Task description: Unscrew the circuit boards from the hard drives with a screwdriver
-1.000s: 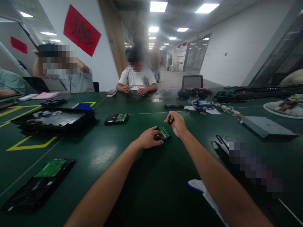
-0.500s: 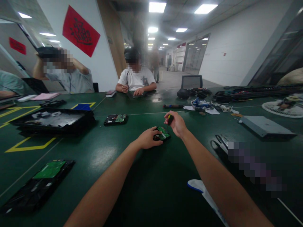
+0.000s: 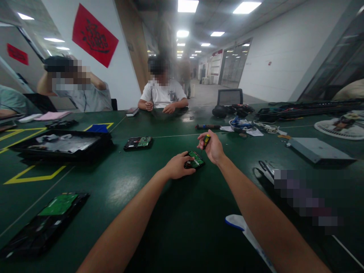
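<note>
A small hard drive (image 3: 196, 160) lies on the green table with its green circuit board facing up. My left hand (image 3: 179, 165) grips it from the left, thumb along the near edge and fingers over the far side. My right hand (image 3: 212, 146) is closed around a screwdriver (image 3: 207, 141) with a yellow and black handle, just right of the drive and above it. The screwdriver's shaft is too thin and dim to follow to its tip.
Another drive with a board (image 3: 138, 143) lies ahead to the left, and a larger black unit (image 3: 47, 223) sits near left. A black tray (image 3: 65, 146), a grey metal box (image 3: 321, 150) and a white-and-blue item (image 3: 237, 222) surround me. People sit across the table.
The screwdriver handle has turned more upright in my right hand, showing more yellow. My left hand and the hard drive stay in place.
</note>
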A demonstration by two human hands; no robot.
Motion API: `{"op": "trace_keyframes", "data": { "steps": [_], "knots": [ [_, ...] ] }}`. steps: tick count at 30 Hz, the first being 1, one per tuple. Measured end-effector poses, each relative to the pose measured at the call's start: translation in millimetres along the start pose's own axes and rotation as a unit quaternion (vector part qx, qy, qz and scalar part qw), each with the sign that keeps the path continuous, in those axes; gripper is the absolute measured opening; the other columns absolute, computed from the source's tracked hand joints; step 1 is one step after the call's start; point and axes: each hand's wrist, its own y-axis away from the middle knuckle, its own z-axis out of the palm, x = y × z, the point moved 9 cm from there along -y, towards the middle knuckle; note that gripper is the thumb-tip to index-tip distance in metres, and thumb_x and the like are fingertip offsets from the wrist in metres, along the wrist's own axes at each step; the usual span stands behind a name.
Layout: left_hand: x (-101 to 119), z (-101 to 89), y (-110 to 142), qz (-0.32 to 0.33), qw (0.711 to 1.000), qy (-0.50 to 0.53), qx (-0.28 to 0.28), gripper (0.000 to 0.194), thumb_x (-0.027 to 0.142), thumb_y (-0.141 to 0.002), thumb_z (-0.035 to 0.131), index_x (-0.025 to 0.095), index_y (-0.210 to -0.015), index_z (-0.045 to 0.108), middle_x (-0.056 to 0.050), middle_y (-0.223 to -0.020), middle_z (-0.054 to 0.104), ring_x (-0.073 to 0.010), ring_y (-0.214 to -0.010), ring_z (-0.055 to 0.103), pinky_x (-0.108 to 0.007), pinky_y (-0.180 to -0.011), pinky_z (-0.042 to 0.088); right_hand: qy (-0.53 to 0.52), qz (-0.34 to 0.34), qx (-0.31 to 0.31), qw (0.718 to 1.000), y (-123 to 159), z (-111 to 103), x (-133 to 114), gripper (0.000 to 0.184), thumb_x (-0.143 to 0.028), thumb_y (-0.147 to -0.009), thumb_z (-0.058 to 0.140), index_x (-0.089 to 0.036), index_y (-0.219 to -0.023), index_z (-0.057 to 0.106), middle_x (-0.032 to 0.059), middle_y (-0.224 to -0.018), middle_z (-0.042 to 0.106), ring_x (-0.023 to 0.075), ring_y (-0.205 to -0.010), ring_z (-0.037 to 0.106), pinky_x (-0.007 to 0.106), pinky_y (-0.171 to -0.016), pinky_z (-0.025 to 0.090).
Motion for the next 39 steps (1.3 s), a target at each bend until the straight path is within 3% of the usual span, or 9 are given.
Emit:
{"op": "trace_keyframes", "data": {
  "steps": [5, 8, 13, 17, 21, 29, 35, 39],
  "knots": [
    [-2.7, 3.1, -0.9, -0.022, 0.999, -0.027, -0.008, 0.070, 0.061, -0.087, 0.067, 0.025, -0.147, 0.061, -0.014, -0.167, 0.039, -0.0361, -0.148, 0.046, -0.046, -0.119, 0.040, 0.018, 0.004, 0.022, 1.000, -1.1, -3.9, 2.4, 0.039, -0.060, -0.081, 0.072, -0.022, -0.078, 0.069, 0.0006, -0.074, 0.063, 0.0148, -0.066, 0.060, 0.031, -0.070, 0.052],
    [-2.7, 4.5, -1.0, -0.027, 0.999, -0.044, -0.011, 0.074, 0.064, -0.088, 0.064, 0.026, -0.150, 0.057, -0.013, -0.168, 0.037, -0.0364, -0.148, 0.046, -0.046, -0.120, 0.039, 0.035, -0.013, 0.034, 0.999, -1.1, -4.3, 0.2, 0.032, -0.053, -0.077, 0.077, -0.023, -0.077, 0.068, -0.0014, -0.073, 0.062, 0.0139, -0.067, 0.060, 0.029, -0.070, 0.051],
    [0.4, 4.3, -1.2, -0.031, 0.995, -0.096, -0.008, 0.078, 0.066, -0.089, 0.059, 0.026, -0.156, 0.050, -0.011, -0.170, 0.034, -0.0391, -0.146, 0.047, -0.050, -0.119, 0.040, 0.080, -0.044, -0.001, 0.996, 0.8, 5.2, -7.3, 0.026, -0.044, -0.083, 0.069, -0.022, -0.070, 0.067, 0.0003, -0.073, 0.065, 0.0154, -0.071, 0.062, 0.030, -0.072, 0.052],
    [7.8, 4.2, -1.6, -0.019, 0.993, -0.119, -0.012, 0.078, 0.066, -0.091, 0.056, 0.024, -0.156, 0.049, -0.010, -0.168, 0.039, -0.0386, -0.142, 0.051, -0.049, -0.117, 0.042, 0.060, -0.018, -0.021, 0.998, 2.1, 5.9, -9.8, 0.027, -0.048, -0.086, 0.063, -0.022, -0.078, 0.068, 0.0013, -0.071, 0.067, 0.0175, -0.068, 0.065, 0.033, -0.072, 0.054],
    [14.8, 4.6, -1.4, -0.017, 0.993, -0.120, -0.009, 0.079, 0.068, -0.090, 0.054, 0.023, -0.155, 0.050, -0.010, -0.165, 0.043, -0.0394, -0.136, 0.056, -0.049, -0.112, 0.045, 0.077, 0.004, -0.029, 0.997, 0.7, 2.3, -11.6, 0.023, -0.045, -0.084, 0.070, -0.022, -0.087, 0.070, -0.0005, -0.070, 0.065, 0.0162, -0.066, 0.063, 0.031, -0.069, 0.054],
    [14.8, 9.0, -2.7, -0.030, 0.996, -0.079, -0.006, 0.081, 0.070, -0.087, 0.059, 0.024, -0.153, 0.051, -0.010, -0.166, 0.043, -0.0431, -0.134, 0.055, -0.054, -0.111, 0.045, 0.076, -0.015, -0.008, 0.997, -0.7, -3.4, -16.3, 0.027, -0.048, -0.081, 0.073, -0.022, -0.075, 0.068, 0.0011, -0.072, 0.064, 0.0159, -0.069, 0.061, 0.031, -0.073, 0.055],
    [14.0, 9.5, -2.4, -0.031, 0.997, -0.076, -0.012, 0.080, 0.070, -0.086, 0.061, 0.026, -0.153, 0.053, -0.009, -0.166, 0.042, -0.0433, -0.139, 0.051, -0.053, -0.112, 0.045, 0.064, 0.014, -0.041, 0.997, 1.1, -2.1, -16.3, 0.032, -0.050, -0.085, 0.064, -0.022, -0.072, 0.066, -0.0015, -0.061, 0.056, 0.0147, -0.060, 0.056, 0.033, -0.076, 0.053],
    [14.9, 9.5, -2.4, -0.026, 0.996, -0.084, -0.018, 0.080, 0.071, -0.087, 0.059, 0.026, -0.153, 0.053, -0.009, -0.166, 0.042, -0.0431, -0.139, 0.051, -0.054, -0.109, 0.047, 0.055, 0.032, -0.087, 0.994, 2.6, -0.1, -16.8, 0.033, -0.049, -0.088, 0.057, -0.021, -0.079, 0.072, 0.0010, -0.067, 0.060, 0.0169, -0.067, 0.061, 0.034, -0.076, 0.052]
  ]
}}
